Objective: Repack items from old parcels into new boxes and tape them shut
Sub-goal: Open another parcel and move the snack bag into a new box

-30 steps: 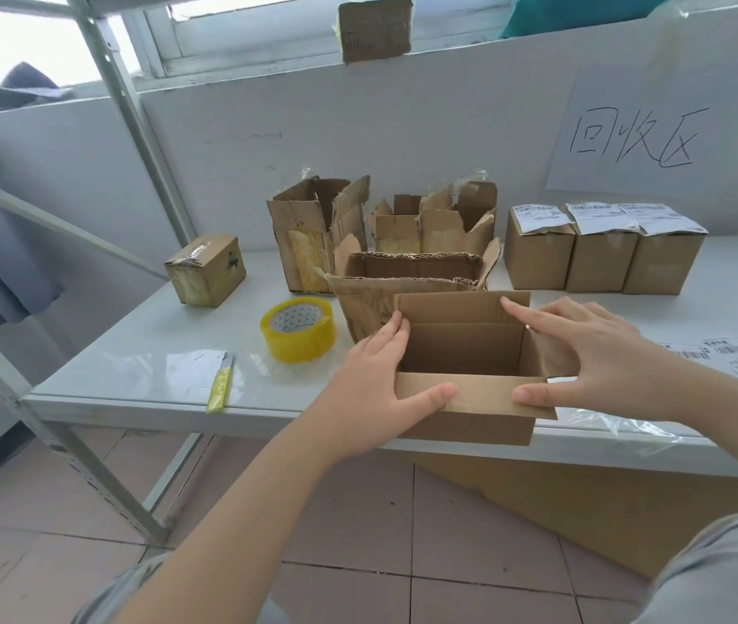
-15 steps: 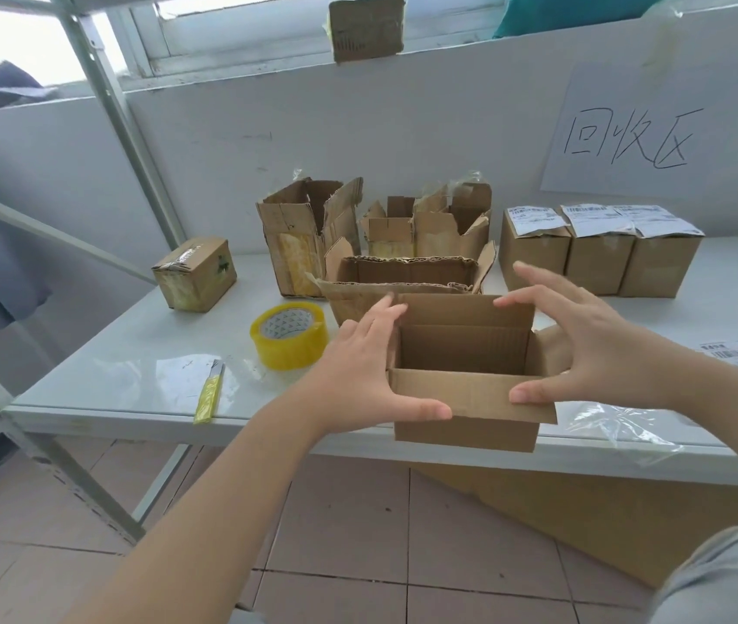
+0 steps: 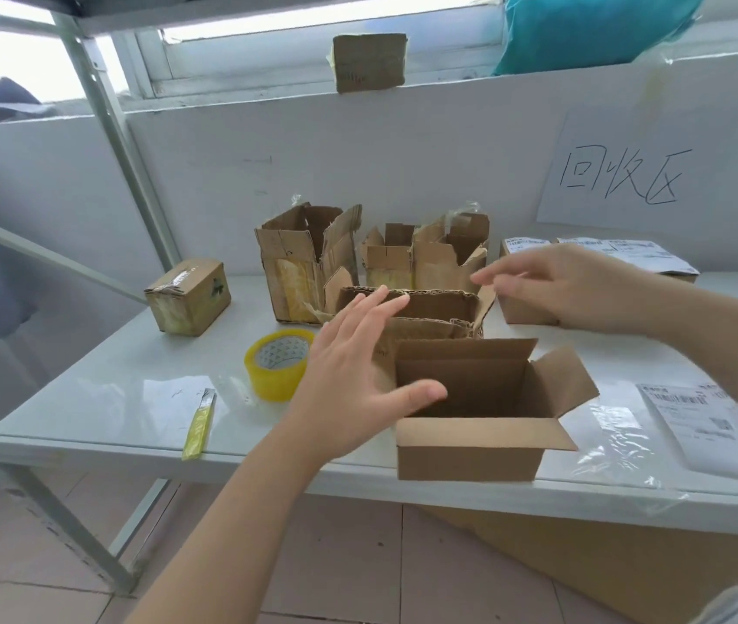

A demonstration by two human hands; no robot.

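Note:
A new brown box (image 3: pixel 471 452) stands open at the white table's (image 3: pixel 110 398) front edge, flaps spread, and looks empty inside. My left hand (image 3: pixel 353 376) hovers by its left side with fingers spread, holding nothing. My right hand (image 3: pixel 565 286) is raised behind the box, fingers straight and blurred, reaching left over a torn old parcel (image 3: pixel 430 313). Two more opened old parcels (image 3: pixel 304 263) (image 3: pixel 430 254) stand behind that. A yellow tape roll (image 3: pixel 279 362) lies left of my left hand.
A small taped box (image 3: pixel 187 295) sits at the far left. A yellow box cutter (image 3: pixel 198 425) lies near the front edge. Labelled sealed boxes (image 3: pixel 664 258) stand at the back right. A shipping label (image 3: pixel 709 425) and clear plastic film (image 3: pixel 615 439) lie to the right.
Both hands have let go of the new box. My right hand rose and swung back over the old parcels; my left lifted off the box's left side.

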